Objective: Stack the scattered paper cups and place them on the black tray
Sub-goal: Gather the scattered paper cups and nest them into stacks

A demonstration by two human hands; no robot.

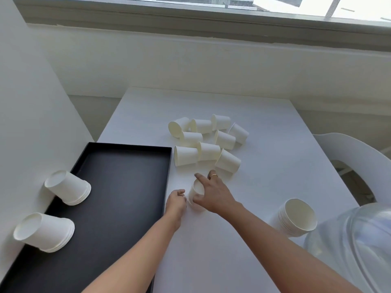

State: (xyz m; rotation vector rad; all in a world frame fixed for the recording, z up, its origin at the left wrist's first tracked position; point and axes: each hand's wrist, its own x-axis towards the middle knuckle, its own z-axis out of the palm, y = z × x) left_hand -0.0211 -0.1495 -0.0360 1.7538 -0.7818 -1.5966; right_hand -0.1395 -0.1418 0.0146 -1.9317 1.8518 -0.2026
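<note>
Reaching forward over the desk [275, 127] with both bare forearms, nearly straight. Gripping one cup [195, 192] with the right hand [213, 193]: thumb on the near wall, index finger stretched past the rim, a ring [214, 175] on another finger. Keeping the left hand [176, 200] tight against that cup's left side, fingers curled; cannot tell whether gripping or only touching. Hands close together, with only the cup between them. Cup tilted, mouth toward the far side, just right of the tray [127, 187] and near its right wall; resting on the desk or lifted, cannot tell.

Beyond the hands, nine loose cups [209, 151], all on their sides in one tight cluster, many touching.

On the tray, two stacks, a far stack [67, 187] and a near stack [44, 231], both mouth down along the left side by the wall [31, 102]. On the desk at right, a third stack [296, 216], mouth up, well apart from the tray. Cups per stack too fine to count.

At far right, one white chair [349, 157] beside the desk. Near the third stack, one clear rounded plastic thing [359, 250]. Along the top, a window [211, 3].
</note>
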